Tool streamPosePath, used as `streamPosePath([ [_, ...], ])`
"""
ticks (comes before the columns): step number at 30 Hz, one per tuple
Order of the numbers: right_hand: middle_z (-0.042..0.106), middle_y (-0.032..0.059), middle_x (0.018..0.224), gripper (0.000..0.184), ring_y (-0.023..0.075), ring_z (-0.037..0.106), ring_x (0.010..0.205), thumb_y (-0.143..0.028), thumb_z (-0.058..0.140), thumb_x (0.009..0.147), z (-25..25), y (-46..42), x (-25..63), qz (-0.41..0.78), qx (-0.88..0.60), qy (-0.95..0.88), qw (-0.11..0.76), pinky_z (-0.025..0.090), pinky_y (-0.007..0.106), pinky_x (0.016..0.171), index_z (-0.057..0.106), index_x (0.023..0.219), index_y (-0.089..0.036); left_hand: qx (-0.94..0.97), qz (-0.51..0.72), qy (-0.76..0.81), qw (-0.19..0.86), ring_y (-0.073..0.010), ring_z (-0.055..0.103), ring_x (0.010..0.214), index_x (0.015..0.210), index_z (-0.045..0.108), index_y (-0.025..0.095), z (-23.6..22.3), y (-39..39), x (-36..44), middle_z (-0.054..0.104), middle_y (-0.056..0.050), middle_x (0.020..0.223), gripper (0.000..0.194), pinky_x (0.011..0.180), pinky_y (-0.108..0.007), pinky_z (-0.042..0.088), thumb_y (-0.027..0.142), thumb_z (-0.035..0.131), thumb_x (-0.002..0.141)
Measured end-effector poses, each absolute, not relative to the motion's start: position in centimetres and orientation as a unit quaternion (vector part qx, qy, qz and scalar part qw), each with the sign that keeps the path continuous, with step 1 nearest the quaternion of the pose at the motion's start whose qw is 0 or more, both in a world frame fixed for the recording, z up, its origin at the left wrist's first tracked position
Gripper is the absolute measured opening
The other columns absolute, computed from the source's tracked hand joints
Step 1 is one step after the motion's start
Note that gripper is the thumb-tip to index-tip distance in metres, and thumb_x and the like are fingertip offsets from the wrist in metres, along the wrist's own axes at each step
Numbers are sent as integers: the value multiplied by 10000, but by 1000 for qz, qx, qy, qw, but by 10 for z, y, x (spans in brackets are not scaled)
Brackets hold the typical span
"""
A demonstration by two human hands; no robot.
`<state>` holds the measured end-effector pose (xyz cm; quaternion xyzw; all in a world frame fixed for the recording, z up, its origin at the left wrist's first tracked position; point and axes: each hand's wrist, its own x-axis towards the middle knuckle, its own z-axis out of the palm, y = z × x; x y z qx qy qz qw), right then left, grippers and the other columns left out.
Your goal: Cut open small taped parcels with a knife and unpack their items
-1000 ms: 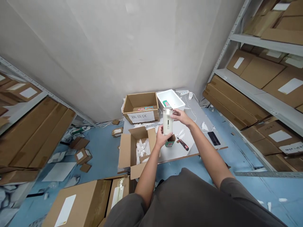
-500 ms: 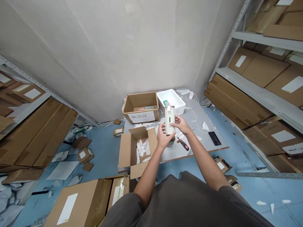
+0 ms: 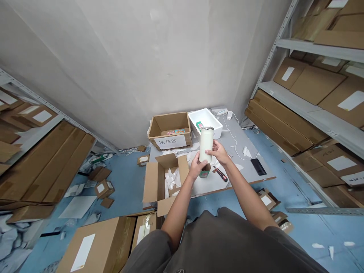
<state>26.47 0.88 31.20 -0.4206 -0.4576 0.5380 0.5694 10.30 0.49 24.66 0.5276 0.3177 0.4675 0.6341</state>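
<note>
A cream-white tumbler (image 3: 206,144) with a metal-rimmed top is held upright between both hands above the table. My left hand (image 3: 196,167) grips it low on the left side. My right hand (image 3: 219,152) closes on its right side, fingers across the lower half. Just below stands a small green box (image 3: 204,171), open at the top. A red and black utility knife (image 3: 220,174) lies on the table to its right. To the left, an open carton (image 3: 153,182) holds white paper scraps.
Behind the hands stand a labelled cardboard box (image 3: 170,141) and a white foam box (image 3: 217,131) with a green packet inside. A phone (image 3: 258,167) lies near the right end of the table (image 3: 241,151). Shelves of cartons (image 3: 318,81) rise on both sides; boxes and scraps litter the floor.
The tumbler has been turned in the hands: the side with the dark marking faced me before, now a plain side does. It has shifted slightly right, uncovering more of the green box.
</note>
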Motion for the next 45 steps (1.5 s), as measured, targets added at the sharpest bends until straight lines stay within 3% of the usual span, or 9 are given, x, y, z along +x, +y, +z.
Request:
streamPosePath([
  [5,697,131,1355,873,311,733,1126,-553,984,592,300,7,254,461,-483,-439,600,617,481,979,565,1305,-272,505,550,429,509,-281,703,1203,1548,409,267,243,-7,122,633,-137,1405,1063,1020,-408,578,452,992,678],
  [11,676,130,1377,974,316,724,1159,-544,998,583,299,5,259,457,-484,-457,590,617,484,991,517,1393,-295,528,541,410,511,-281,683,1230,1381,533,250,242,-5,115,645,-137,1398,825,1023,-418,573,480,965,717],
  [16,701,101,1363,972,321,705,1225,-523,992,608,307,6,266,525,-427,-490,549,593,484,1057,528,1436,-313,532,516,340,579,-296,677,1229,1318,588,236,238,4,100,687,-116,1318,816,1057,-441,557,626,950,699],
  [18,719,99,1341,962,326,706,1229,-504,1001,595,307,8,267,533,-421,-489,547,585,493,1075,547,1419,-302,532,503,330,596,-299,681,1227,1377,573,235,238,4,95,683,-121,1318,864,1046,-435,563,649,933,711],
  [23,704,135,1353,1061,334,719,1187,-519,1008,568,300,12,260,470,-489,-465,569,603,514,1033,507,1473,-279,560,507,410,511,-288,678,1223,1596,417,301,245,-8,99,593,-142,1478,1098,1019,-426,573,484,991,677],
  [26,698,139,1352,1141,335,714,1187,-532,1014,555,298,10,255,439,-511,-470,571,612,509,1017,468,1525,-286,571,514,453,452,-305,673,1224,1559,477,292,247,-12,105,621,-141,1465,1002,1049,-454,562,424,981,702],
  [33,744,97,1253,1051,327,733,1166,-519,993,605,305,5,265,522,-439,-486,547,604,507,1032,513,1514,-301,546,517,340,565,-320,655,1298,1481,505,243,244,-6,100,644,-152,1436,912,1061,-446,566,589,907,739],
  [40,704,121,1286,1181,344,694,1203,-509,1019,539,302,7,259,402,-537,-471,573,618,494,993,481,1566,-281,544,515,423,511,-297,677,1226,1490,507,264,242,-5,107,635,-147,1439,993,1018,-432,577,470,997,651],
  [45,717,101,1347,928,324,697,1224,-536,977,630,313,3,264,504,-448,-493,549,594,478,1060,607,1442,-277,540,482,311,616,-328,679,1248,1388,580,228,243,5,96,697,-133,1345,879,1033,-448,576,637,930,693],
])
